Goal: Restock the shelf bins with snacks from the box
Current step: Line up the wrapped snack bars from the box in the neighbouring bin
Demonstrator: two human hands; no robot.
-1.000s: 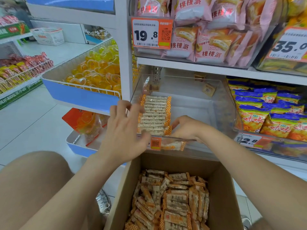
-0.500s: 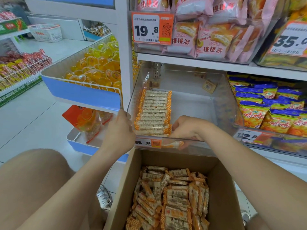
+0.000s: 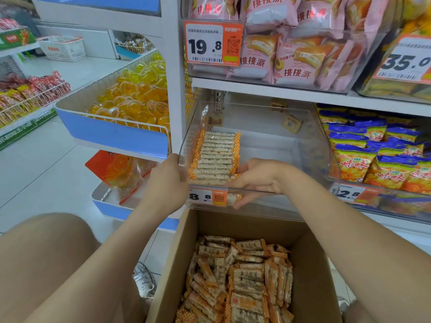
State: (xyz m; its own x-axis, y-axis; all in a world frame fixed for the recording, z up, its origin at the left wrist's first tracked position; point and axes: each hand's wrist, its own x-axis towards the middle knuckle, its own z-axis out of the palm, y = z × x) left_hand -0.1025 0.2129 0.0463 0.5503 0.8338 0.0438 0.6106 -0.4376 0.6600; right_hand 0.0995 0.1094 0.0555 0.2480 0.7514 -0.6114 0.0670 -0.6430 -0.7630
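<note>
A clear plastic shelf bin [image 3: 268, 141] holds one tidy row of orange-edged snack bars [image 3: 215, 155] along its left side. My left hand [image 3: 166, 183] grips the bin's front left corner, thumb at the rim. My right hand [image 3: 258, 177] reaches over the front wall into the bin. Its fingers press against the near end of the row, next to a loose bar [image 3: 233, 198] lying behind the price tag. Below, the open cardboard box [image 3: 312, 264] is full of the same bars [image 3: 240, 280], jumbled.
A bin of blue and yellow snack bags [image 3: 373, 155] sits to the right, and pink pastry packs [image 3: 291, 50] fill the shelf above. To the left are a wire basket of yellow jelly cups [image 3: 137, 96] and a lower tray with an orange bag [image 3: 116, 169].
My left hand has drawn back from beside the snack row, down to the bin's front left corner, and taken hold of it. My right hand has stayed at the row's near end.
</note>
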